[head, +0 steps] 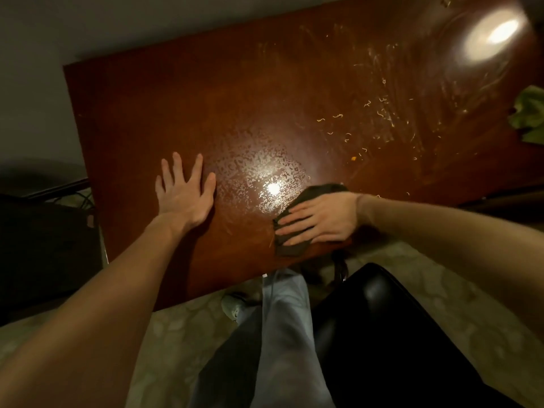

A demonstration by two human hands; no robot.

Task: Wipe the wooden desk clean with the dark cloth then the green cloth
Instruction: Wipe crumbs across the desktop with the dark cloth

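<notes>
Big wooden worktop point(147, 113), kinda streaky. Left hand point(182, 195) lies flat on it, fingers spread, holding nothing. Right hand point(321, 219) presses flat on the dark cloth point(290, 250), bunched under its straight fingers. Green cloth point(528, 111) sits crumpled well beyond the right hand, with crumbs point(338, 116) between.

Dim, warm light. A plain grey wall point(35, 83) fills the upper left. Below, a pale floor with a mottled pebble pattern point(176, 334) carries a glossy black chair point(382, 334) at lower right.
</notes>
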